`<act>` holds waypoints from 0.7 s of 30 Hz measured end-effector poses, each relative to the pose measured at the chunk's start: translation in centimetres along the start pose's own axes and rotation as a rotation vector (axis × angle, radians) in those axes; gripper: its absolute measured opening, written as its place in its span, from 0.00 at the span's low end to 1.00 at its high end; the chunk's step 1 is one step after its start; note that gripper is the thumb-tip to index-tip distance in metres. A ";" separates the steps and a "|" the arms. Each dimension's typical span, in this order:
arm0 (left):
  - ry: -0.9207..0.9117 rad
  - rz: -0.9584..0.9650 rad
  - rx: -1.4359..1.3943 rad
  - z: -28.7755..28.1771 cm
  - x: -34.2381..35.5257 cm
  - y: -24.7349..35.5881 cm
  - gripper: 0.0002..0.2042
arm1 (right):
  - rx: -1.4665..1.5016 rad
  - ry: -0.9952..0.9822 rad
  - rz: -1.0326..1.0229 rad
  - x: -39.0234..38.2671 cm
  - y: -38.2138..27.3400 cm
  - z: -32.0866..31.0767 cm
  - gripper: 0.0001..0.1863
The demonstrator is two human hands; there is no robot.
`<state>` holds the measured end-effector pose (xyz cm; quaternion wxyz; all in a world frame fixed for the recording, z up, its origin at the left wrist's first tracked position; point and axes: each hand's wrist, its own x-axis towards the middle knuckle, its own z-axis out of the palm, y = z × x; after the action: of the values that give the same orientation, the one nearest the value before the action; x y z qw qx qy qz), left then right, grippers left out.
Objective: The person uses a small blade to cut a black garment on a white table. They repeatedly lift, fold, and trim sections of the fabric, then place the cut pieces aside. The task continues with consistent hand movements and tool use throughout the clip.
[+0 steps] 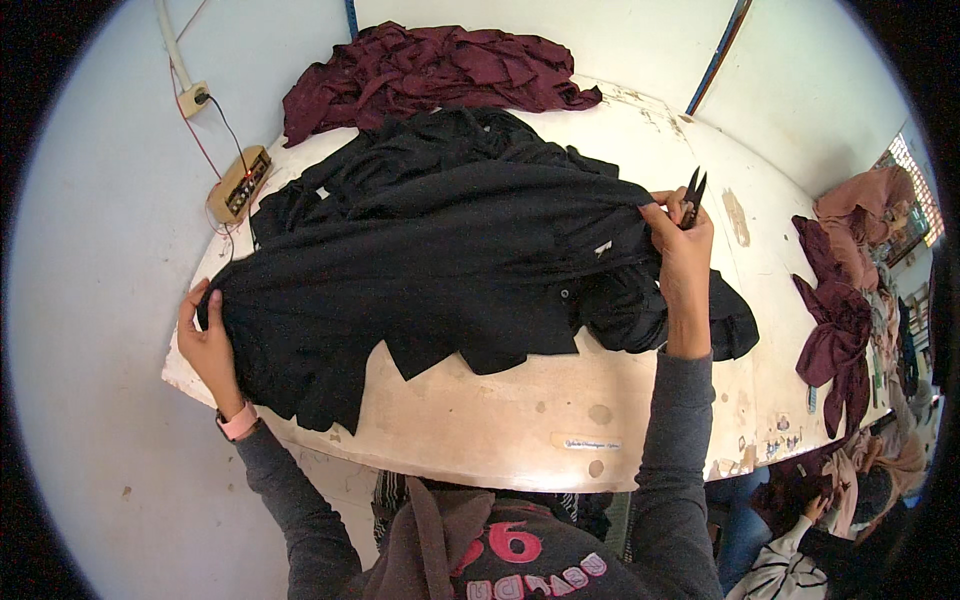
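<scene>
A black garment (430,250) is stretched sideways across the table between my two hands. At its left end, the thumb and fingers of my left hand (206,340) pinch the edge. My right hand (684,245) grips the other end between thumb and finger. Small dark thread snips (695,190) are also in my right hand, blades pointing up. A small white tag (603,247) and a button (565,294) show on the cloth. Behind it lies a heap of more black cloth (450,135), partly covered by the stretched piece.
Maroon cloth (430,75) is piled at the table's far edge. The white table (500,425) has worn patches. A power strip (240,185) with cords hangs by the left wall. More maroon cloth (830,330) lies at the right, where another person (800,550) sits.
</scene>
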<state>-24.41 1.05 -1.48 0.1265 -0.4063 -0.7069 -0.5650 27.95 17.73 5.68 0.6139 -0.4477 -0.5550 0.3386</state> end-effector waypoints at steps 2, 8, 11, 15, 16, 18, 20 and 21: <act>-0.092 -0.023 0.151 -0.9 -0.8 -0.9 0.13 | 0.081 -0.013 0.050 -0.8 -0.2 0.1 0.10; -0.298 0.233 0.046 2.0 -4.4 6.0 0.31 | 0.250 -0.292 0.238 -4.3 -2.0 2.6 0.13; -0.530 0.389 -0.297 6.5 -8.1 15.9 0.34 | 0.227 -0.447 0.255 -5.5 -3.6 6.7 0.14; -0.626 0.283 -0.508 8.9 -9.5 19.1 0.17 | 0.314 -0.663 0.114 -4.9 -6.2 10.0 0.10; -0.624 0.211 -0.542 9.2 -9.3 18.9 0.09 | 0.270 -0.628 0.057 -4.3 -6.3 9.9 0.10; -0.632 -0.077 -0.798 8.5 -9.1 17.7 0.08 | 0.126 -0.505 -0.093 -2.5 -4.7 8.4 0.14; -0.566 -0.120 -0.962 7.9 -8.7 16.2 0.08 | -0.099 -0.443 0.016 -1.0 -2.9 6.5 0.20; -0.607 -0.197 -0.942 7.2 -8.7 15.1 0.09 | -0.175 -0.472 0.093 -0.6 -1.9 5.8 0.25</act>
<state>-6.01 4.23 1.15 -0.3307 -0.4952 -0.4177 -0.6863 21.96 17.51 7.16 0.4103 -0.4326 -0.6888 0.4124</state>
